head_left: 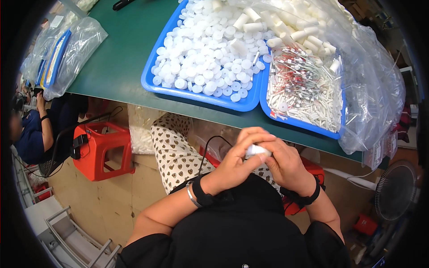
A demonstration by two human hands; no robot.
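Both my hands meet over my lap, just off the table's near edge. Between them is a small white cylindrical piece (258,151), partly hidden by fingers. My left hand (234,161) is closed, its thumb and fingers pressed on the piece. My right hand (289,166) curls around the other side of it, fingertips touching those of the left. Beyond the hands stands a blue tray (201,99) heaped with translucent white discs (196,58). Beside it, a smaller blue tray (304,127) holds thin white pins and red-and-silver pieces (297,71). White cylinders (308,38) spill over its far side.
A clear plastic bag (375,85) bulges along the right of the green table (120,40). Bagged packets (60,56) lie at its left end. Below are a red stool (100,154), a seated person (31,136) and a fan (396,190).
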